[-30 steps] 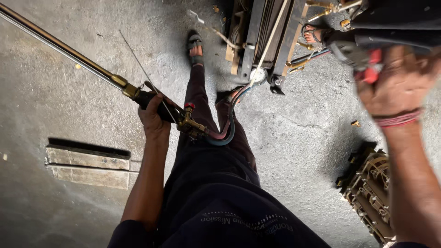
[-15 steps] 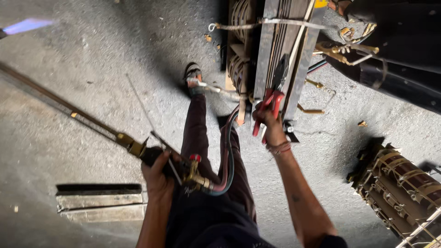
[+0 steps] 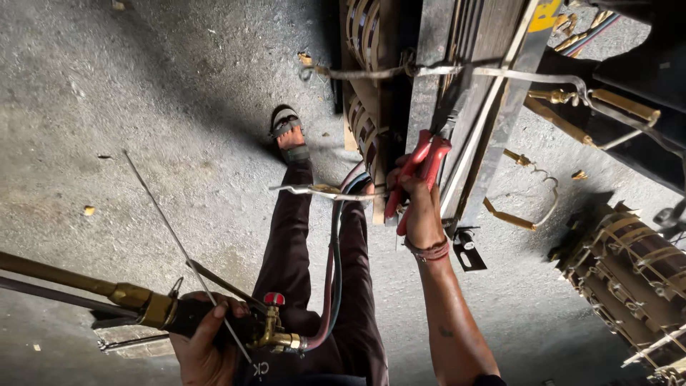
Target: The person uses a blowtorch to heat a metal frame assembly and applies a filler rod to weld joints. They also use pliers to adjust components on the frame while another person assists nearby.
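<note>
Two hands busy: right hand point(image 3: 421, 204) clenched on red-handled pliers point(image 3: 418, 168), long axis pointing up-forward from hand into metal frame point(image 3: 493, 107). Left hand point(image 3: 204, 343) grips gas torch point(image 3: 143, 307), tube running leftward, well apart.

The pliers point(image 3: 418, 168) at right have red handles. The torch point(image 3: 143, 307) at near left is brass-gold with a black grip and a small red knob point(image 3: 274, 299). Its hoses point(image 3: 334, 271) are dark red and blue-green. The trousers point(image 3: 314, 264) are dark maroon, and the sandal point(image 3: 288, 132) has grey straps. The floor point(image 3: 143, 107) is mottled grey. The coil point(image 3: 629, 264) at far right is dark with tan bands.
</note>
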